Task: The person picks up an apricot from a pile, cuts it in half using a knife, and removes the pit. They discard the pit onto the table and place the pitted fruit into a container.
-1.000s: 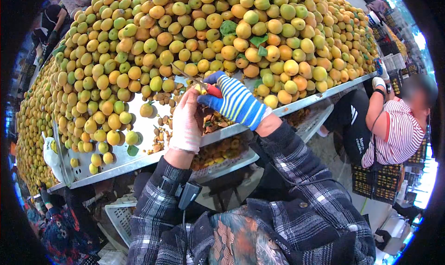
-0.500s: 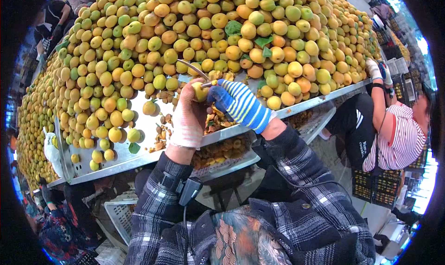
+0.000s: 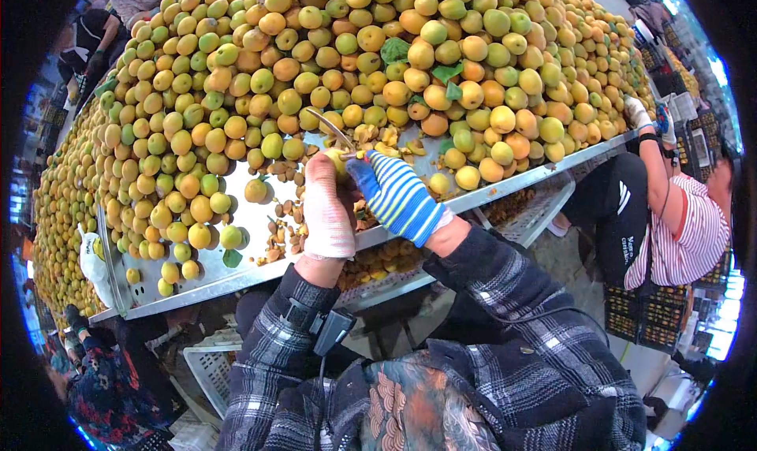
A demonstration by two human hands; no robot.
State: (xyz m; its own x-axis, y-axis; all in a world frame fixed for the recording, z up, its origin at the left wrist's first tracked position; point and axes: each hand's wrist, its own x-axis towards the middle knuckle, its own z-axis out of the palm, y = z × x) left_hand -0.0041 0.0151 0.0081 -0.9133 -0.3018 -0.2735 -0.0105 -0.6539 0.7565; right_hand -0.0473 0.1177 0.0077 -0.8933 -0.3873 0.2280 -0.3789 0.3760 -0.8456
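My left hand (image 3: 327, 218), in a pale knitted glove, is closed around a yellow-green apricot (image 3: 337, 161); the glove hides most of the fruit. My right hand (image 3: 404, 197), in a blue, white and yellow striped glove, grips a small knife with a thin curved blade (image 3: 330, 126) pointing up and left. Knife and apricot meet between the two hands, but the exact contact is hidden. Below and beyond them, loose stones (image 3: 288, 230) and cut apricot pieces (image 3: 378, 139) lie on the metal table (image 3: 244, 195).
A large heap of apricots (image 3: 315, 49) rises across the table. Under its raised edge (image 3: 205, 292) are crates (image 3: 394, 281) of cut fruit. A white bag (image 3: 95, 270) hangs at the left. A co-worker in a striped shirt (image 3: 694, 238) sits at the right; others are at the left.
Both hands have come slightly lower and closer together, still holding the apricot and the knife. My left hand has turned, so less of the apricot shows. The view has shifted a little.
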